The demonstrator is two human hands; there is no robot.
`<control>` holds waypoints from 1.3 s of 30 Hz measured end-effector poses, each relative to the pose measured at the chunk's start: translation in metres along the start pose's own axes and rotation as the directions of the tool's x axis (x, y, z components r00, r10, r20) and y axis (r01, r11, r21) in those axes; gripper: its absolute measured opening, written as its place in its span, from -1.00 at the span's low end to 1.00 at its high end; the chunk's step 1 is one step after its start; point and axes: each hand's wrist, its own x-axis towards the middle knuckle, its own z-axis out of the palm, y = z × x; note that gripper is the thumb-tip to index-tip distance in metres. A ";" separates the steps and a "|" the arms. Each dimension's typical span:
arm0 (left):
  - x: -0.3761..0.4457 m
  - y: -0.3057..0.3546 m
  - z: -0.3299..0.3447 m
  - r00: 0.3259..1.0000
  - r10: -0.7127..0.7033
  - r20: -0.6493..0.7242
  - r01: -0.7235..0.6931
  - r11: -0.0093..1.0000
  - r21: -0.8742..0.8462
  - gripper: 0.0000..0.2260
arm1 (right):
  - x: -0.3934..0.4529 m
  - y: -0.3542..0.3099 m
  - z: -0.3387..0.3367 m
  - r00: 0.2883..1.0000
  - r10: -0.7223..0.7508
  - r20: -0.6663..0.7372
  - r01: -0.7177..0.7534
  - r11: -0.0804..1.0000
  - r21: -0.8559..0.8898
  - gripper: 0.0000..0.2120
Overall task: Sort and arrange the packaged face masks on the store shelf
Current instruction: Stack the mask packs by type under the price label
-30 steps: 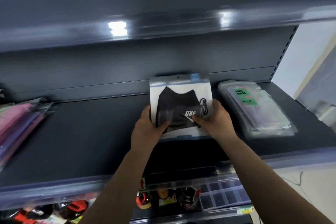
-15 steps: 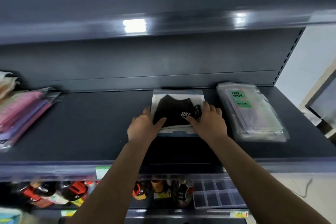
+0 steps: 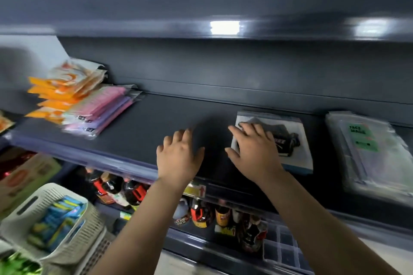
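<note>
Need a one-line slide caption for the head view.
Right hand rests on a black mask pack lying flat on the shelf; left hand hovers open beside it.

Your view is dim and motion-blurred, worst at the left and right edges. Glare (image 3: 224,27) streaks the upper shelf lip (image 3: 156,29); wide-angle distortion bends it.

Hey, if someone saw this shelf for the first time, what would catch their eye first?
Probably the two hands over the dark shelf: the right hand lies with spread fingers on the black mask pack, the left hand is open beside it, over bare shelf. Next, the bright orange packs and pink packs piled at the shelf's left end, and the clear pack stack with a green label at the right.
</note>
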 end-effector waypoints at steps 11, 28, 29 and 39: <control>0.012 -0.146 -0.030 0.997 0.032 -0.065 -0.023 0.992 0.125 -0.49 | 0.040 -0.142 0.017 0.991 -0.095 0.099 0.097 0.995 -0.020 -0.46; 0.039 -0.322 -0.048 0.987 0.134 -0.085 -0.109 0.962 0.251 -0.44 | 0.093 -0.317 0.072 0.979 -0.161 0.126 0.169 0.984 -0.060 -0.43; 0.043 -0.325 -0.048 0.987 0.129 -0.092 -0.103 0.962 0.252 -0.45 | 0.098 -0.321 0.074 0.977 -0.173 0.128 0.182 0.981 -0.063 -0.43; 0.096 -0.343 -0.041 0.985 0.083 -0.149 -0.047 0.972 0.232 -0.49 | 0.157 -0.326 0.083 0.966 -0.242 0.087 0.246 0.968 -0.042 -0.45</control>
